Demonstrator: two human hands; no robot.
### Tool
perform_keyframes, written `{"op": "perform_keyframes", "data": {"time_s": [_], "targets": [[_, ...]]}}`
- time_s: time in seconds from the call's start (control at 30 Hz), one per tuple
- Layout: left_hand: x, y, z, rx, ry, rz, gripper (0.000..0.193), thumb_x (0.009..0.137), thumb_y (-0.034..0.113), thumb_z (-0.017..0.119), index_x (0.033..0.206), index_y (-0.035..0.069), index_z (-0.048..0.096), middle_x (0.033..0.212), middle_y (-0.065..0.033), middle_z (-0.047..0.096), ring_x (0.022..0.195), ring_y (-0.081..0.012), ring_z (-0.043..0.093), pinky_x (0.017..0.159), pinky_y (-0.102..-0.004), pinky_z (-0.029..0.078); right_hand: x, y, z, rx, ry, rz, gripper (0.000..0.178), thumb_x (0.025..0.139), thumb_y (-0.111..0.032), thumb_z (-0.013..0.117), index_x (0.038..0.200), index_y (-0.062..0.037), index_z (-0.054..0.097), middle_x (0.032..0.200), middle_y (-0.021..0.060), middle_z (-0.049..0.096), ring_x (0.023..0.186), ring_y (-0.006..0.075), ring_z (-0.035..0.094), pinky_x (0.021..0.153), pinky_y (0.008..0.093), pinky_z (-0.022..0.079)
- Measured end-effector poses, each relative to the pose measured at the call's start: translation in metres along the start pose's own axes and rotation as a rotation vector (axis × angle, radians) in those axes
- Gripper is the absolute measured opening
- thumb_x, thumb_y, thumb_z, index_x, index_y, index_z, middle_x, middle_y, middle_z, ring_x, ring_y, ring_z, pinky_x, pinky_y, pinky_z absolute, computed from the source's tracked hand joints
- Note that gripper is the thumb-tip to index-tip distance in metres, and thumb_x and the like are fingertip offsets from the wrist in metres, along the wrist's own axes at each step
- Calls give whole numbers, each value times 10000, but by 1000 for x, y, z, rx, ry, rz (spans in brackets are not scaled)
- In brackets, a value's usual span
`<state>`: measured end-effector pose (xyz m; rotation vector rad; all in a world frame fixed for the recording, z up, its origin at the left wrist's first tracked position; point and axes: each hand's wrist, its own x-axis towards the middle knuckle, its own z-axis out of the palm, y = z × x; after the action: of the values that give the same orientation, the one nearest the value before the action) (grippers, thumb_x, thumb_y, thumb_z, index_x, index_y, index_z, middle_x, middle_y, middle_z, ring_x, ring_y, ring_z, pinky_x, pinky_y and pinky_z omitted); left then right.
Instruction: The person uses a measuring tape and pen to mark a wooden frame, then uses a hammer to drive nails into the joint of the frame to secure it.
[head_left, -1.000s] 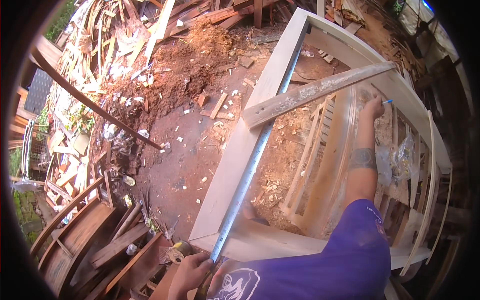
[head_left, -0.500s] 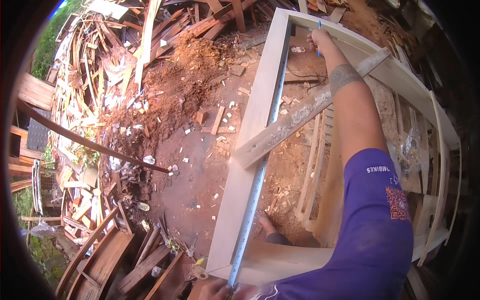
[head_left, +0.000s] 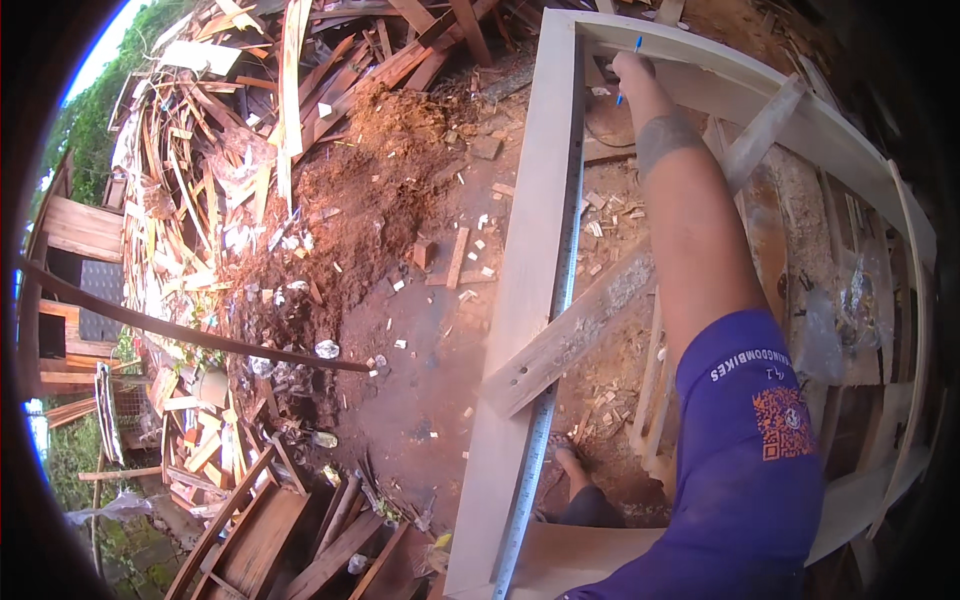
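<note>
My right arm, in a purple sleeve, stretches forward over a large pale wooden frame [head_left: 520, 230]. Near the frame's far left corner, my right hand [head_left: 632, 72] is closed around a blue pen [head_left: 638, 44], whose ends stick out above and below the fist. A whitish-blue measuring tape [head_left: 537, 440] runs straight along the inner edge of the left plank, from the bottom of the view toward that far corner. Its far end is hard to make out. A stained diagonal board [head_left: 585, 330] lies across the frame and over the tape. My left hand is out of view.
Under the frame are dirt and wood chips, with a bare foot [head_left: 568, 458] inside it. Scrap wood [head_left: 190, 200] is heaped at left. A thin curved strip [head_left: 200, 338] juts in from the left. Crumpled clear plastic [head_left: 822, 335] lies at right.
The view has shifted, so the frame sits lower and farther right. My left hand, earlier on the tape at the lower edge, has gone out of view. My right hand keeps the pen, now tilted.
</note>
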<state>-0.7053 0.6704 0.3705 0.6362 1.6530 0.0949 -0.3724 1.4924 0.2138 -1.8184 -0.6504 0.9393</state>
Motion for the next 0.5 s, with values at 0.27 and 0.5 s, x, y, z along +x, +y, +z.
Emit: {"op": "perform_keyframes", "data": {"time_s": [0.27,0.5], "targets": [[-11,-15,18,273,11,394,215,926,180,641,1006,3,732,846,-141,688,804,-257,648,752,-383,505,-156,-74,-180,-384,-160,-619,185,924,-57,593,1023,22,727,692,76,681,536,137,623,456,272,494],[-27,-17,41,-87,-35,90,228,970,153,605,947,-46,713,790,-41,672,685,-139,607,597,-301,476,-232,38,-436,3,30,-481,190,971,-63,566,1019,-16,744,671,31,624,488,105,523,424,282,429]]}}
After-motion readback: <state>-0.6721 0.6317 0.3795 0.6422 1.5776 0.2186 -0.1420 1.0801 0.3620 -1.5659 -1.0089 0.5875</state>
